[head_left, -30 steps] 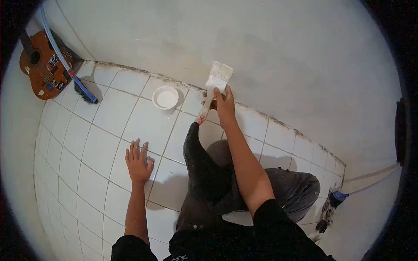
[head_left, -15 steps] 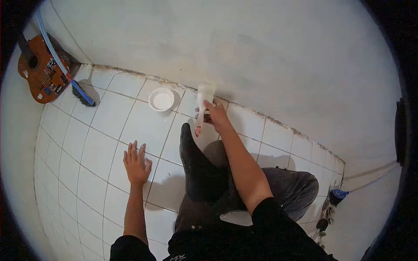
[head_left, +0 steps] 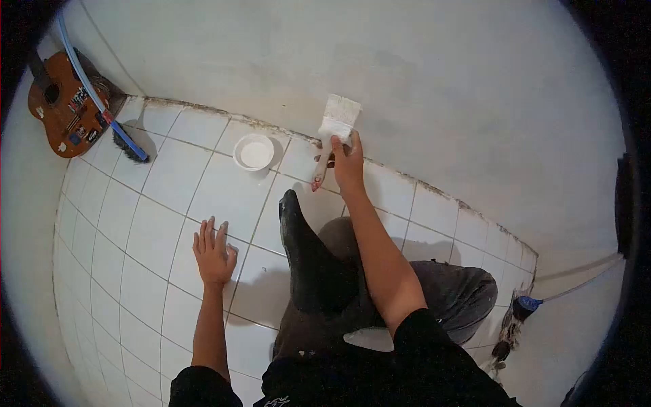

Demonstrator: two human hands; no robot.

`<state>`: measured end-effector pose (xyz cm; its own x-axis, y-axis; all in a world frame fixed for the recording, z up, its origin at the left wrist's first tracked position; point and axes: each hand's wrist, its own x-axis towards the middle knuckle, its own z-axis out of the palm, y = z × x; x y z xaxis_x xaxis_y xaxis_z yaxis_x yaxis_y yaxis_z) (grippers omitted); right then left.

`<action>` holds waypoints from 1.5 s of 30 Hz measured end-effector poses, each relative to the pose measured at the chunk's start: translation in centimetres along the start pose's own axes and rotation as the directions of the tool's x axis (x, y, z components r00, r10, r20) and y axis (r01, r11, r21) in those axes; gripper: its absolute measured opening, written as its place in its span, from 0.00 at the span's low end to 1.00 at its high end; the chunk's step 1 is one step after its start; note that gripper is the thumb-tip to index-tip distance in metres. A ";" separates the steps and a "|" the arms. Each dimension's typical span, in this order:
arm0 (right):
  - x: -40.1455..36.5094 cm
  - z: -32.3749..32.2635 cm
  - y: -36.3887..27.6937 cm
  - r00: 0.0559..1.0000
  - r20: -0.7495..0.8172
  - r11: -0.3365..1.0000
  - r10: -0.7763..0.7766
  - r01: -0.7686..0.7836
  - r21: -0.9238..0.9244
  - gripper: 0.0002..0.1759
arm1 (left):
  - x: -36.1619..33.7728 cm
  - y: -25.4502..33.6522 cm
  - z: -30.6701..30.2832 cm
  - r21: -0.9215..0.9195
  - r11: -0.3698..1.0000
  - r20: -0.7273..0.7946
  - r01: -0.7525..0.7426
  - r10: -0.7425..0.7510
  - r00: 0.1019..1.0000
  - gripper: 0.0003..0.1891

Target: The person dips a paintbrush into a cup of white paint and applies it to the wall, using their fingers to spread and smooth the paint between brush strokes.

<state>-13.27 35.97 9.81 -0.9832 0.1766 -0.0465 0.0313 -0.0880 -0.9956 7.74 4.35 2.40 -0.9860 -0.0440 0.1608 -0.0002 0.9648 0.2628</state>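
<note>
A wide paintbrush (head_left: 340, 119) coated in white is gripped in my right hand (head_left: 348, 163), bristles pointing up against the lower part of the pale wall (head_left: 447, 102). Its handle, reddish at the tip, sticks out below my fingers. Left of the brush, a small white bowl (head_left: 239, 153) of white paint stands on the tiles near the wall's foot. My left hand (head_left: 214, 256) rests flat on the tiled floor (head_left: 169, 230) with its fingers spread, holding nothing.
A sticker-covered guitar (head_left: 64, 112) leans in the far left corner, with a blue broom (head_left: 129, 144) in front of it. My bent leg in a black sock (head_left: 319, 271) lies between my arms. A mop (head_left: 523, 308) stands at the right wall.
My right hand has moved the paintbrush up and slightly right, from the wall's base to higher on the wall. My left hand has stayed on the floor.
</note>
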 end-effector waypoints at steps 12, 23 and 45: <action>0.5 -0.4 0.9 0.946 0.062 0.944 0.319 -0.323 0.069 0.23 | 0.0 0.1 0.1 0.000 1.000 -0.024 -0.010 0.010 1.000 0.32; 2.3 -1.9 9.0 0.872 -0.034 0.872 0.488 -0.489 -0.026 0.19 | 0.1 0.4 -0.2 -0.004 1.000 -0.018 0.007 -0.007 1.000 0.32; -0.2 -1.0 1.8 0.966 0.060 0.930 0.252 -0.259 0.263 0.24 | 0.0 0.3 -0.3 -0.024 1.000 -0.017 0.008 -0.008 1.000 0.31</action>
<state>-12.83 36.79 7.96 -0.9526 0.0896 -0.2907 0.2360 -0.3850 -0.8922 7.82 4.55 2.80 -0.9830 -0.0561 0.1750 -0.0036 0.9580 0.2867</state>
